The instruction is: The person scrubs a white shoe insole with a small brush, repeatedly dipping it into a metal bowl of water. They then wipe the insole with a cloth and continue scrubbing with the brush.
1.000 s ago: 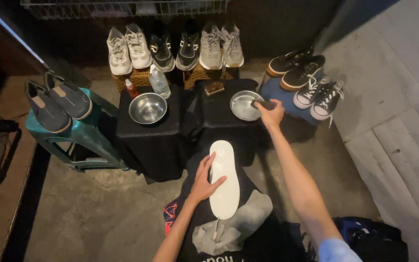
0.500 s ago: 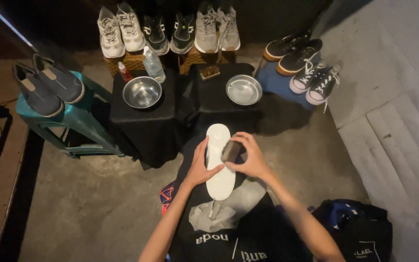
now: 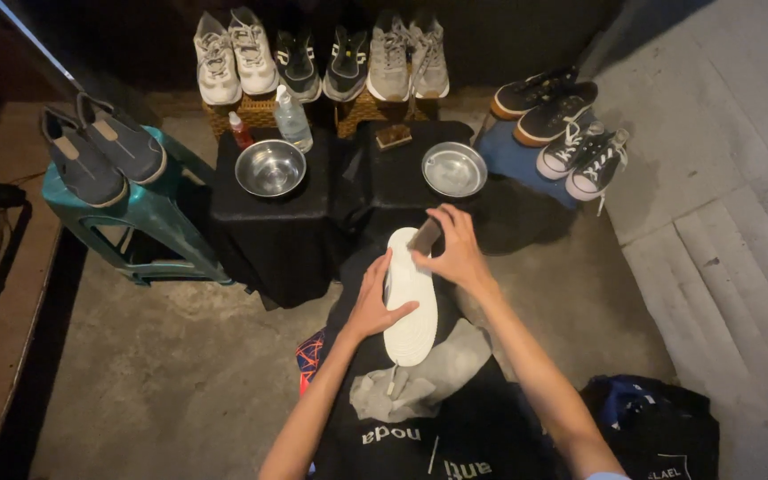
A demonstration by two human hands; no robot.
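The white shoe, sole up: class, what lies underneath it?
Under the white shoe a grey cloth sticks out over dark fabric. The left hand steadies it; the shoe's upper is hidden.

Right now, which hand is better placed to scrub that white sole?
The right hand: it holds the brush at the white sole. The left hand only steadies the shoe's side.

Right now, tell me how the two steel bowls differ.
The left bowl looks deeper with a darker inside; the right bowl looks shallower and flatter. The left bowl stands beside a clear bottle; the right bowl stands by a brown block. Both are round, shiny, upright on black-draped stands.
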